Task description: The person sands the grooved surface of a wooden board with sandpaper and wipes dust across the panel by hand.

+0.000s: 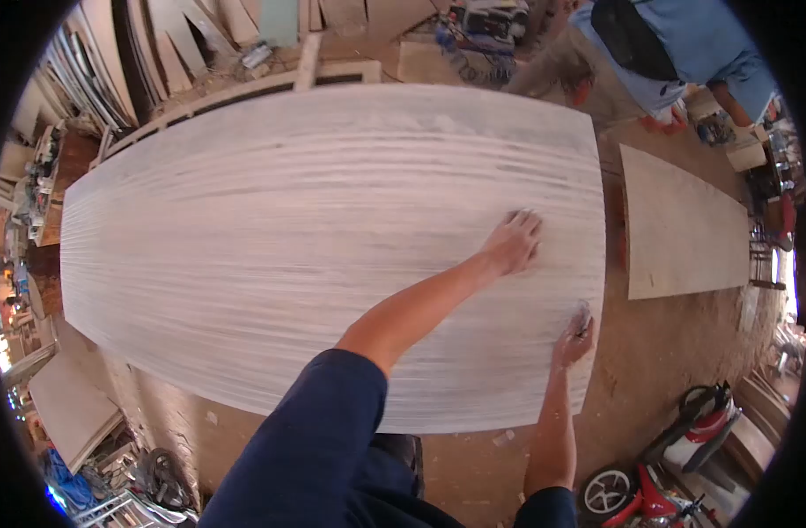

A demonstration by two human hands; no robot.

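White, streaky board (288, 229) lies under my fingers. My right hand (574, 345) is by its right edge; my left hand (511, 244) rests farther ahead. I can't tell if my fingers grip anything. Right of them is a tan sheet (684, 233); farther off, a person (715, 40) in blue.

You have two bare hands, the left hand (513, 243) and the right hand (575, 343), and two dark navy sleeves, one left (288, 440) and one right (548, 509). Before you is one large, pale, streaked panel (288, 246). You have two smaller flat boards on the floor, one tan board (684, 229) right and one pale board (68, 405) near left. Count one blue-shirted person (684, 40) far right and one red-and-white motorcycle (658, 493) near right, with one pale-spoked wheel (607, 480) clearly showing.
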